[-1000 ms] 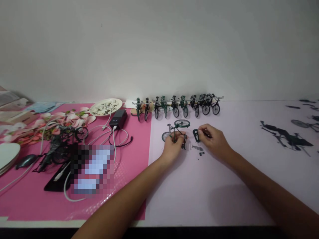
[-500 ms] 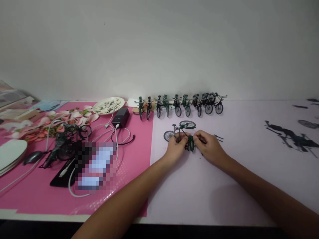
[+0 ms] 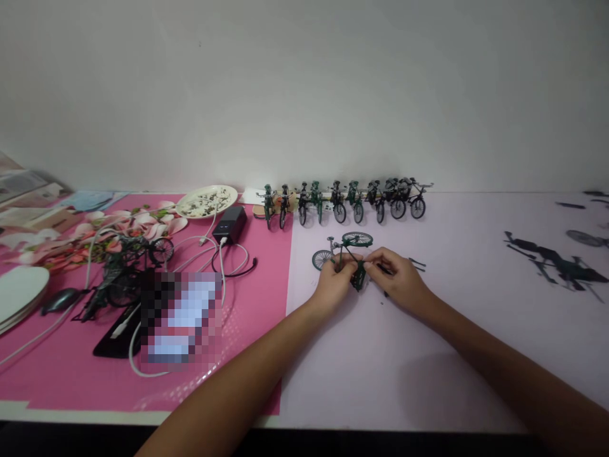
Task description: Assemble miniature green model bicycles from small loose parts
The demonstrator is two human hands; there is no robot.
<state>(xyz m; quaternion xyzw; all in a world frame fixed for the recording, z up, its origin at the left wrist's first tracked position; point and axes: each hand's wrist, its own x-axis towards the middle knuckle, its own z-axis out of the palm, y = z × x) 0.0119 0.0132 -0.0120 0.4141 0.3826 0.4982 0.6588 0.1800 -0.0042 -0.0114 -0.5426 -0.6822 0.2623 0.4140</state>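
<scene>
A small green model bicycle (image 3: pixel 343 249) lies partly built on the pale tabletop, its two wheels pointing away from me. My left hand (image 3: pixel 333 284) is closed on its frame. My right hand (image 3: pixel 397 277) is pinched on a small dark green part (image 3: pixel 360 275) and presses it against the frame, right beside my left fingers. Both hands meet over the model. A few tiny dark pieces (image 3: pixel 416 263) lie just beyond my right hand.
A row of finished model bicycles (image 3: pixel 342 199) stands along the wall. Loose dark parts (image 3: pixel 552 261) lie at the right. On the pink mat (image 3: pixel 71 374) at the left are a phone, cables, a power bank (image 3: pixel 230 223), a plate (image 3: pixel 207 200), flowers and another bicycle (image 3: pixel 124 271).
My right hand carried the small dark part leftward from the table to the bicycle frame. It now holds it against the frame, and both hands have drawn together.
</scene>
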